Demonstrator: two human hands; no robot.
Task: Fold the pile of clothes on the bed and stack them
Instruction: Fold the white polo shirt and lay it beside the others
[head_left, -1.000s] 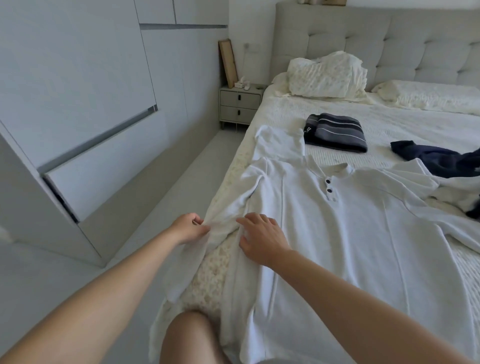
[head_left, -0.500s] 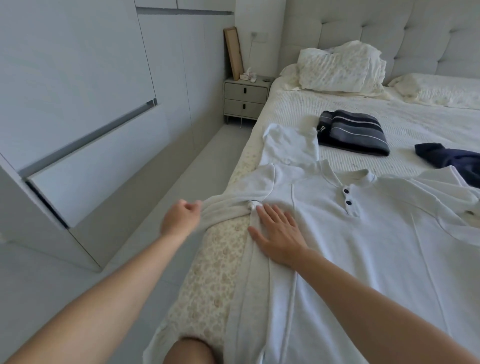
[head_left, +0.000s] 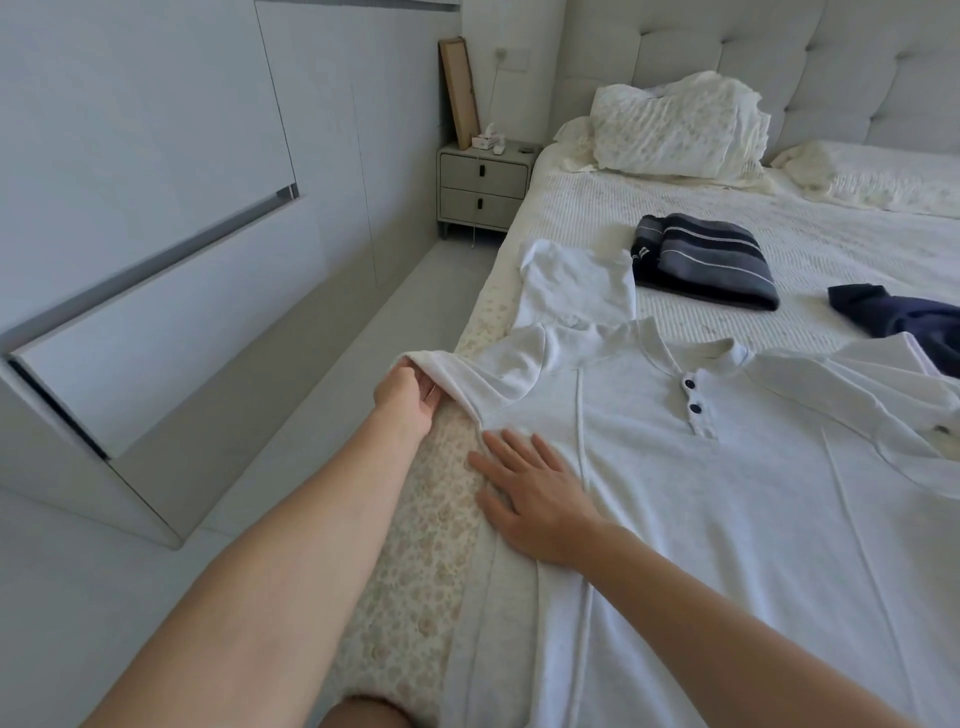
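At the bed's edge my left hand pinches the white polo shirt by its sleeve cuff — soft, limp, light — while my right hand presses flat, fingers spread.

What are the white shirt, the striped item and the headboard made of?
Shirt: looks like soft matte cotton knit; it drapes limply, with raised seams and two dark buttons. The left hand grips its sleeve; the right hand presses it flat.
Striped item: thicker knit, probably; the folded edge looks bulky.
Headboard: tufted padding, grey fabric or faux leather, unclear.
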